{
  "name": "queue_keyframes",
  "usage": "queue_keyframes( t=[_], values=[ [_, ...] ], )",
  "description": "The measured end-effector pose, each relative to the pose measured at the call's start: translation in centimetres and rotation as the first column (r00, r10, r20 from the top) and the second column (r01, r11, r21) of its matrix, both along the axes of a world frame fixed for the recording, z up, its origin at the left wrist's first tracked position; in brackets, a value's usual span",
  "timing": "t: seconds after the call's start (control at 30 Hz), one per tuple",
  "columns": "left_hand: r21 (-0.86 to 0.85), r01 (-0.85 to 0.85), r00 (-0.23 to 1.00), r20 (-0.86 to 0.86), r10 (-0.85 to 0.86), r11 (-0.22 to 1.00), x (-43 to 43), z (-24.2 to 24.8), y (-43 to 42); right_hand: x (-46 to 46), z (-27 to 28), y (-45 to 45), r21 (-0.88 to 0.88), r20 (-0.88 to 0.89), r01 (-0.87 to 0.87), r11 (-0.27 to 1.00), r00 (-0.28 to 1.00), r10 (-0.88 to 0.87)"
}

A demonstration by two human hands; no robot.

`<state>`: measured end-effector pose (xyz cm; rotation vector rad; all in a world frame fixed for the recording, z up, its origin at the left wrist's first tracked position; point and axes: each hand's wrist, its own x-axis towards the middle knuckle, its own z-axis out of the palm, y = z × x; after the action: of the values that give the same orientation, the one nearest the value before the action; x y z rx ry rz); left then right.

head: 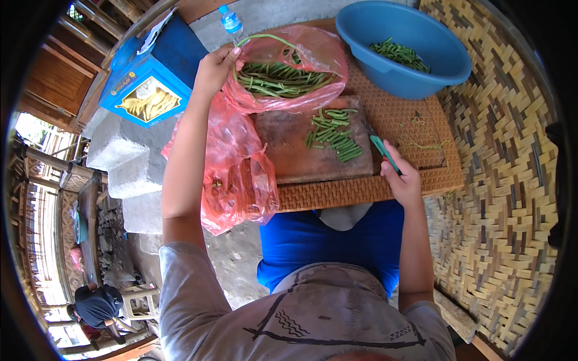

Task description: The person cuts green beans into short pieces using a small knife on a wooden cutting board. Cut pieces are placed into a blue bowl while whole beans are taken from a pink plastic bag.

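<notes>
My left hand (pixel 219 67) pinches a long green bean (pixel 271 37) at the mouth of a pink plastic bag (pixel 280 106); the bean arches over the bag. Many long green beans (pixel 289 81) lie inside that bag. My right hand (pixel 402 176) grips a green-handled knife (pixel 383 151) at the right edge of a wooden cutting board (pixel 289 153). Short cut bean pieces (pixel 336 133) lie on the board between the hands. Beyond my right hand stands a blue plastic basin (pixel 402 76) with more cut pieces (pixel 399 55) in it.
A second pink bag (pixel 239 189) hangs over the left edge of the woven table (pixel 334 192). A blue box (pixel 149 85) and a water bottle (pixel 231 21) stand beyond my left arm. Bean scraps (pixel 420 131) lie at right, beside a woven wall (pixel 496 203). Another person (pixel 97 304) sits far off, lower left.
</notes>
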<state>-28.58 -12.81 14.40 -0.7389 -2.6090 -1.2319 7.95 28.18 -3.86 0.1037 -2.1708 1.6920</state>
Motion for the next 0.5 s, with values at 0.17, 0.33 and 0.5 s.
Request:
queue_keyframes(
  t=[0.17, 0.33, 0.5],
  values=[
    [-0.042, 0.003, 1.0, 0.016, -0.002, 0.999, 0.6, -0.2, 0.4, 0.2, 0.1, -0.4, -0.007, -0.017, 0.023, 1.0, 1.0, -0.023],
    [0.038, 0.085, 0.994, 0.069, -0.087, 0.996, 1.5, -1.2, 1.1, 0.2, -0.1, -0.3, 0.013, -0.018, 0.027, 1.0, 0.999, -0.027],
    [0.047, 0.078, 0.996, -0.043, -0.076, 0.996, 3.7, -3.2, 0.2, 0.1, -0.3, -0.5, 0.001, -0.015, 0.045, 0.999, 0.999, -0.045]
  ],
)
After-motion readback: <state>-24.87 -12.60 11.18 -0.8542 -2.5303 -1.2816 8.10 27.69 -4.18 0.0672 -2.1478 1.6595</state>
